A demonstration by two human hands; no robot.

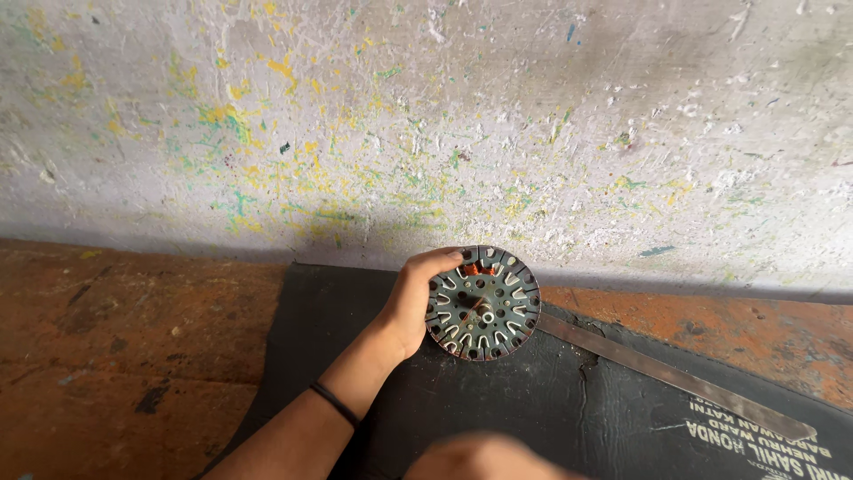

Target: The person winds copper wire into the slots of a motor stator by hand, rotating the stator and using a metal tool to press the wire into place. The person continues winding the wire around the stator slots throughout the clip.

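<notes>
Metal, dark and slotted around its rim, makes up the round motor core (482, 303), which is held on edge near the foot of the far wall. It is grasped by the left hand (415, 300), whose fingers are curled over its upper left rim. Copper windings are glimpsed at the top edge of the disc. A black band (335, 402) is worn on the left forearm. The core is kept above a black mat (533, 400) laid on the rust-brown floor (115, 356). A flat metal strip (666, 375) is seen to the right on the mat. The right hand (475, 458) is blurred at the near edge; its grip cannot be told. The wall (444, 116) is flecked with yellow and green paint.
</notes>
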